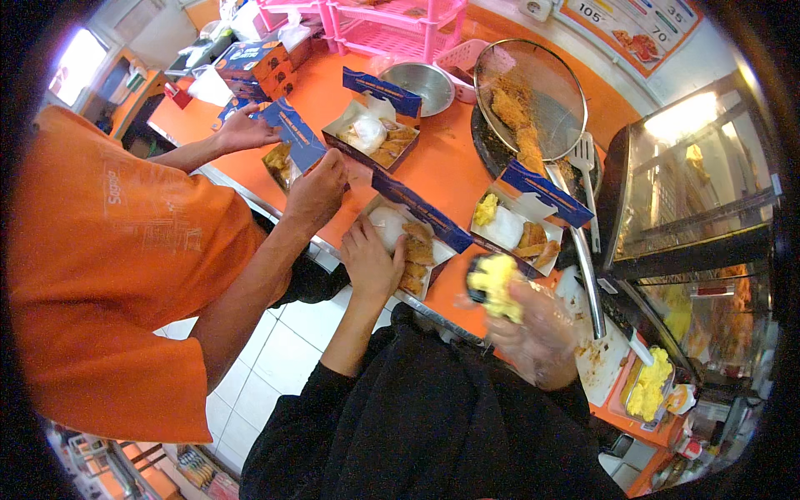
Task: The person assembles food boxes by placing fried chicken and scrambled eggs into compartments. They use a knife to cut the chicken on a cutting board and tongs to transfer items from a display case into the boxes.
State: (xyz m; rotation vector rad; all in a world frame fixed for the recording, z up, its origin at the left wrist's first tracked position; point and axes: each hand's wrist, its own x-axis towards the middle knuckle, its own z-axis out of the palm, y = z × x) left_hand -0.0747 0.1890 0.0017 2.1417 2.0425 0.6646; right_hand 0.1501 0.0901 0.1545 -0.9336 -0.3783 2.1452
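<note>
My left hand (373, 259) grips the near left side of an open paper meal box (431, 206); its fingers lie over a wrapped white rice portion (387, 226), beside pieces of fried chicken (419, 247). In a clear plastic glove, my right hand (531, 331) holds up a clump of yellow scrambled egg (498, 284) on a dark utensil, blurred. Just beyond it stands another open meal box (515, 234) with rice, chicken and some egg (485, 209). A third open box (375, 134) with rice and chicken sits farther back.
At my left, a co-worker in an orange shirt (125, 262) holds a box's blue lid (294, 134). A wire strainer (531, 100) with fried pieces and a slotted turner (584, 162) lie by a heated glass cabinet (694, 169). An egg container (650, 387) stands at right.
</note>
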